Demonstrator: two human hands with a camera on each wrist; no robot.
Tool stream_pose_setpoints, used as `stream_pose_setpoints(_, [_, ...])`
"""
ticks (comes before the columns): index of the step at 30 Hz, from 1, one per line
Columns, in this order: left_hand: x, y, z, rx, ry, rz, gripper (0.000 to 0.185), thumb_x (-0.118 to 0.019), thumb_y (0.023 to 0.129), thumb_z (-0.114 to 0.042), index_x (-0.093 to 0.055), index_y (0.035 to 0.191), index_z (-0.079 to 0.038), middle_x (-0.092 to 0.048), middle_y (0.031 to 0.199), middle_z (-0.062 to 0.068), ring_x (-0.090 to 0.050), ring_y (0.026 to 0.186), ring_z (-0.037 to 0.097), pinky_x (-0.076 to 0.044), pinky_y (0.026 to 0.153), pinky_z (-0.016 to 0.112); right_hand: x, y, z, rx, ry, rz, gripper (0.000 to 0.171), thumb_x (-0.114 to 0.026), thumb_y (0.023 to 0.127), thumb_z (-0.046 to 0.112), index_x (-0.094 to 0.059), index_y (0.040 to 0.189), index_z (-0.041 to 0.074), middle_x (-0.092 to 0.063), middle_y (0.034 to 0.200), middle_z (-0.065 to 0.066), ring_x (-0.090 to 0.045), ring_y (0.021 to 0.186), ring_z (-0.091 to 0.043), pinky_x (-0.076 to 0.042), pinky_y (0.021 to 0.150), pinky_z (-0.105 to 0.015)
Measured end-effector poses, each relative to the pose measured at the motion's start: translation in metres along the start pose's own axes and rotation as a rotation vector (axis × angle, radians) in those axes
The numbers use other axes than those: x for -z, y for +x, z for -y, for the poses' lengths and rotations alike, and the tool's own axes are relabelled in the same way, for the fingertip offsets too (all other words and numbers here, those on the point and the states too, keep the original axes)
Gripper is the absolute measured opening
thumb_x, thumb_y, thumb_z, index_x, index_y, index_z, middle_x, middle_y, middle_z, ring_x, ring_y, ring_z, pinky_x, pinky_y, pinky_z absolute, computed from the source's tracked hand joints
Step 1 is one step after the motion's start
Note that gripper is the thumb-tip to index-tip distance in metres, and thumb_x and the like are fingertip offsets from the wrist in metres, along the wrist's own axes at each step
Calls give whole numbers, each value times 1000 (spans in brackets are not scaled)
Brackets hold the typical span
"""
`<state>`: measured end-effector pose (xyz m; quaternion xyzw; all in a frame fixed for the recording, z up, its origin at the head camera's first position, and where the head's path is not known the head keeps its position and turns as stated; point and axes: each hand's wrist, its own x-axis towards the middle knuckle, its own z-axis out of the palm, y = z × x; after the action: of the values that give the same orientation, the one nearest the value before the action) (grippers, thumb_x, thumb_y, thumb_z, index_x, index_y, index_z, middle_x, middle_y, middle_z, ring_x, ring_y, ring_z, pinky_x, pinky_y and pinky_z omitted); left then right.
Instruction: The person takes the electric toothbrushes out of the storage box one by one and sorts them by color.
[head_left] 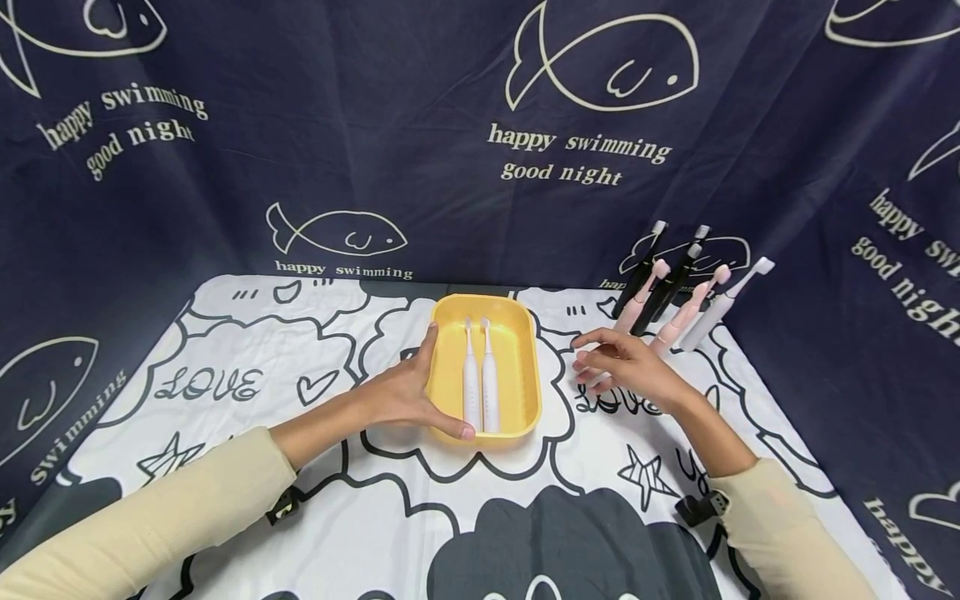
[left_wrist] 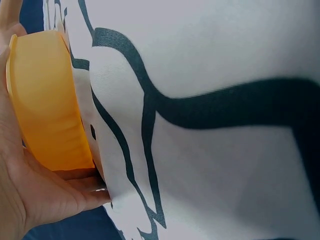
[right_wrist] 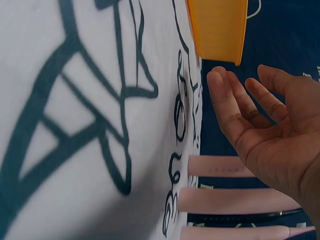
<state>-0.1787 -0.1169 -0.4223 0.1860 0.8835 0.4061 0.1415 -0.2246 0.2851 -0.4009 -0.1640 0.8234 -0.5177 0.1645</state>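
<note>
A yellow tray lies on the cloth in the middle of the head view. Two white electric toothbrushes rest side by side inside it, brush heads pointing away. My left hand grips the tray's left side, thumb at the near rim and fingers along the wall; the left wrist view shows this hand spread around the tray's side wall. To the right of the tray, my right hand hovers with loosely bent fingers and nothing in them. Behind it stand upright pink electric toothbrushes, partly covered by the hand.
Black electric toothbrushes and a white electric toothbrush stand with the pink ones at the back right. A patterned white cloth covers the table. Dark blue curtains with fish drawings enclose the back and sides.
</note>
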Motion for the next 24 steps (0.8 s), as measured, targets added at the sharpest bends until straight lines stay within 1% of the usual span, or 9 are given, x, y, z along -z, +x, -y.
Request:
stream_pose_setpoints(4, [0, 1, 1, -4, -7, 0, 178, -107, 65, -63, 20, 180, -18, -38, 182, 19, -48, 162, 35, -40, 133, 60, -6, 3, 3, 20, 22, 6, 44, -61, 116, 10, -53, 152, -15, -72, 130, -37, -83, 111, -24, -71, 89, -49])
stream_pose_setpoints(8, [0, 1, 0, -1, 1, -1, 178, -107, 65, -63, 20, 180, -17, -38, 182, 20, -49, 162, 36, -41, 132, 61, -14, 7, 5, 29, 27, -2, 43, -61, 117, 10, -53, 152, -14, -71, 131, -36, -82, 111, -27, -71, 89, -52])
stream_pose_setpoints(13, [0, 0, -2, 39, 36, -10, 178, -106, 63, -68, 18, 181, -19, -44, 178, 22, -53, 157, 38, -44, 129, 62, -23, 12, 9, 28, -1, -19, 42, -62, 117, 13, -56, 151, -10, -66, 137, -38, -81, 118, -39, -71, 91, -50])
stream_pose_setpoints(16, [0, -1, -4, 73, 64, -9, 178, -105, 61, -72, 17, 181, -22, -44, 178, 22, -55, 155, 40, -46, 127, 62, -29, 14, 12, 25, -4, -22, 42, -63, 117, 15, -57, 151, -8, -63, 142, -37, -79, 121, -43, -71, 91, -50])
stream_pose_setpoints(20, [0, -2, -4, 85, 71, -1, 178, -104, 61, -73, 17, 181, -23, -40, 181, 21, -53, 156, 39, -46, 128, 61, -37, 17, 15, 20, 9, -18, 42, -64, 117, 17, -58, 152, -5, -61, 148, -33, -75, 123, -42, -70, 93, -50])
stream_pose_setpoints(24, [0, -1, -4, 77, 67, -3, 178, -105, 61, -72, 17, 181, -22, -42, 179, 21, -54, 155, 38, -46, 127, 61, -44, 20, 16, 3, 15, -23, 44, -65, 116, 18, -59, 154, -3, -60, 154, -31, -73, 128, -42, -70, 95, -50])
